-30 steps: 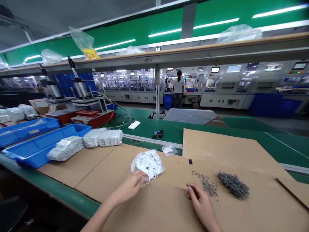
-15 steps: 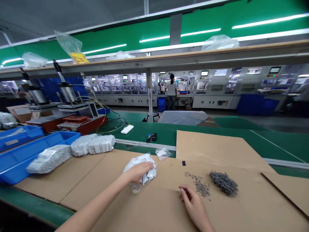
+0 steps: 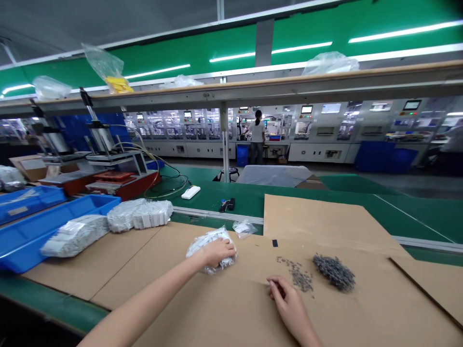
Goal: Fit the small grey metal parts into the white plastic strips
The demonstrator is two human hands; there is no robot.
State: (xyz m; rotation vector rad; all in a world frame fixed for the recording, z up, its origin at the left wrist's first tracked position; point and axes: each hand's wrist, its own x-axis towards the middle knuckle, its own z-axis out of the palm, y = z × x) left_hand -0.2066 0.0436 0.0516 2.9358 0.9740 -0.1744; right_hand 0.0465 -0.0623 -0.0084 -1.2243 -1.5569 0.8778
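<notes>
A clear plastic bag of white parts (image 3: 198,242) lies on the cardboard in front of me. My left hand (image 3: 218,251) rests on its right side, fingers curled down over the white parts; the fingertips are partly hidden. Closer to me, my right hand (image 3: 285,299) is held low over the cardboard with thumb and fingers pinched together. What they hold, if anything, is too small to make out. Just beyond the right hand are scattered small dark grey pieces (image 3: 301,278). To their right is a denser pile of the same grey pieces (image 3: 334,273).
Brown cardboard (image 3: 202,313) covers the bench. Bundles of wrapped white parts (image 3: 152,214) and a blue bin (image 3: 21,241) stand at the left, with presses (image 3: 112,168) behind. A small clear bag (image 3: 244,229) and a black rectangle (image 3: 275,243) lie ahead. A person (image 3: 258,135) stands far off.
My left hand has shifted slightly right on the bag, and its fingers now bend further down over the white parts. My right hand has barely moved and stays pinched.
</notes>
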